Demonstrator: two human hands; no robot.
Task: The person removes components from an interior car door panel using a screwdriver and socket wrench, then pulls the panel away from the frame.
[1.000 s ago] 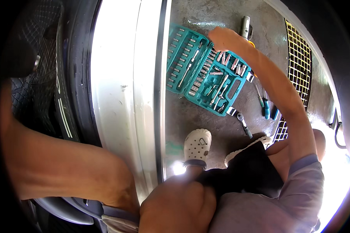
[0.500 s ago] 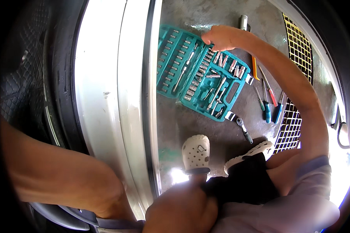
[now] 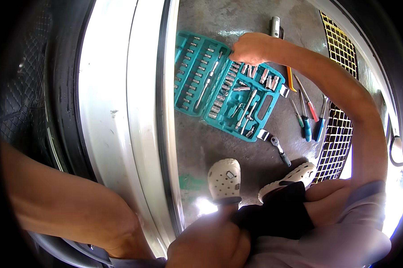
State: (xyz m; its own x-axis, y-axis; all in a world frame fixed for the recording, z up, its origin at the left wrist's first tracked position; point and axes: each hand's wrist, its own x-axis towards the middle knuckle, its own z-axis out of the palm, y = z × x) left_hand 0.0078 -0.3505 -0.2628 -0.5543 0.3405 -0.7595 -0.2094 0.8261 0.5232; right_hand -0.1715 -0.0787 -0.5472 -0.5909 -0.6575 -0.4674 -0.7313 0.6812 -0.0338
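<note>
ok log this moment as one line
right hand: at far edge of open socket case, grip unclear | left hand: out of view | ratchet: on floor

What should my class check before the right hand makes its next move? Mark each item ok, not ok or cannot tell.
1. Tool case lies open on the floor: ok.
2. Right hand is at the case: ok, at the far end where its two halves meet.
3. Right fingertips' hold is clear: cannot tell, the curled hand hides what they may hold.
4. Left hand is free: cannot tell, only the left arm shows.
5. Ratchet is in the case: not ok, it lies on the floor near a latch.
6. Shoes are clear of the case: ok, bare floor shows between.
</note>
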